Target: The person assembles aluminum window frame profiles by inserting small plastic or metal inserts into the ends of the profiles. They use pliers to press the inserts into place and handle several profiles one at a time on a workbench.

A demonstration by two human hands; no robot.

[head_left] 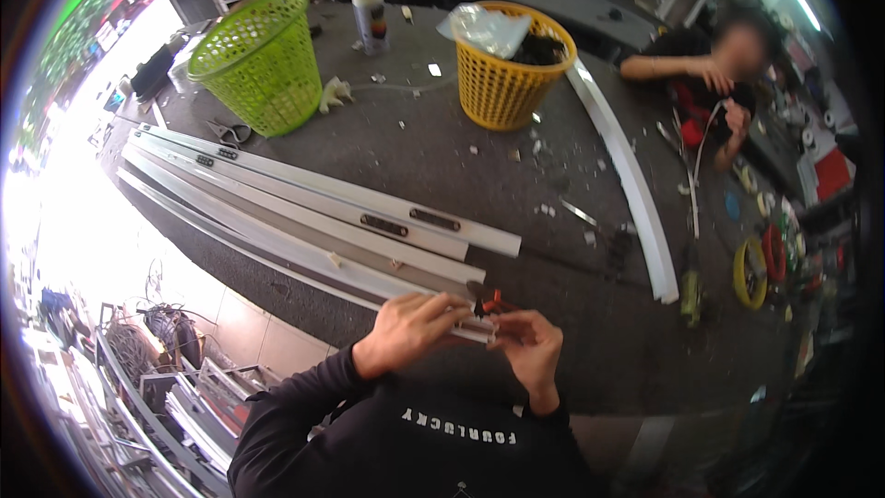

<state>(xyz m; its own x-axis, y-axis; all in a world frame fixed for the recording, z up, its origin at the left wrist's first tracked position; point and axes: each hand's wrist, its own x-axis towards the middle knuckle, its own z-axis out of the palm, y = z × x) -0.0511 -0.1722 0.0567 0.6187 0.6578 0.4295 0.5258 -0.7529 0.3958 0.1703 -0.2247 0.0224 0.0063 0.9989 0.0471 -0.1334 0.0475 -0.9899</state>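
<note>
Several long silver metal profiles (304, 189) lie side by side across the dark table, running from the far left toward me. My left hand (413, 330) is closed over the near end of the closest white-silver strip (475, 334), fingers curled around it. At that strip's tip, my right hand (532, 349) is closed in a pinch; whatever it holds is too small or hidden to name. Just beyond my fingers lies a red-handled hand tool (495, 302) with dark jaws, partly covered. Black slotted fittings (384, 225) sit on the farther profiles.
A green basket (263, 65), a spray can (370, 17) and a yellow basket (510, 83) with a plastic bag stand farther back. Scissors (229, 133) lie left. One long white strip (627, 175) crosses at right, near a seated co-worker (710, 74) handling a cord. Another person sits at the back left.
</note>
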